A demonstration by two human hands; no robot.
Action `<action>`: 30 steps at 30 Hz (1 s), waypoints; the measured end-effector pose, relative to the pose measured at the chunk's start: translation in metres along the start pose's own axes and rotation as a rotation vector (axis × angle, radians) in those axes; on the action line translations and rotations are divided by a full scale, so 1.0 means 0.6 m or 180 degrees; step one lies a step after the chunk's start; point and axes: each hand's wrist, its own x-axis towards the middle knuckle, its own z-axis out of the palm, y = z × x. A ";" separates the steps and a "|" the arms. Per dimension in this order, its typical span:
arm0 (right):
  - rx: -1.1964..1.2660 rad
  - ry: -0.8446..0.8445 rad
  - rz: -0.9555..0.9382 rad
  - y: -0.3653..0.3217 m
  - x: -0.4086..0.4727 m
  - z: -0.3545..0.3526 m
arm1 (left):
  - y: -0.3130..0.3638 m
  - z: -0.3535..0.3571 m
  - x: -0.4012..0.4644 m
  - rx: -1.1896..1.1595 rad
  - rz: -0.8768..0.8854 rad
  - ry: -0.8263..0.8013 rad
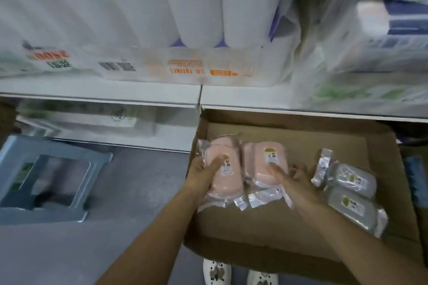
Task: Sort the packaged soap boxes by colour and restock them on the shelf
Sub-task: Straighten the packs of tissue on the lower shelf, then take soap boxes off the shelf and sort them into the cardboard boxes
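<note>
I see my left hand (203,173) gripping the left stack of pink soap boxes (223,169) at the cardboard tray's (289,127) left edge, thumb laid across the top pack, fingers wrapped round its side; my right hand (294,183) holds the right stack of pink soap boxes (269,159) touching it, thumb on top and fingers curled behind. Two grey soap boxes (354,194) lie in plastic wrap near the tray's right edge, well apart from the pink ones; the tray sits below the white shelf (99,92) loaded with tissue-roll packs (196,7), a grey plastic stool (46,178) on the floor to its left.
</note>
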 end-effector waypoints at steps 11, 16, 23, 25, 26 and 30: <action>-0.1066 -0.0346 -0.0483 0.089 0.152 0.064 | -0.070 0.031 0.168 0.2604 0.0180 -0.0211; -0.1897 -0.0444 -0.0408 0.009 0.069 0.043 | -0.026 0.025 0.107 0.2810 0.0465 -0.0031; -0.2628 -0.0268 -0.1537 -0.136 -0.139 0.004 | 0.087 -0.016 -0.123 0.1866 0.1230 0.0096; -0.2793 -0.0124 -0.1935 -0.167 -0.183 -0.005 | 0.112 -0.023 -0.178 0.1876 0.1524 0.0293; -0.2853 -0.0009 -0.2150 -0.188 -0.214 -0.014 | 0.133 -0.029 -0.217 0.1977 0.1755 0.0394; -0.2917 0.0486 -0.3014 -0.269 -0.333 -0.059 | 0.214 -0.047 -0.358 0.2605 0.2685 0.0608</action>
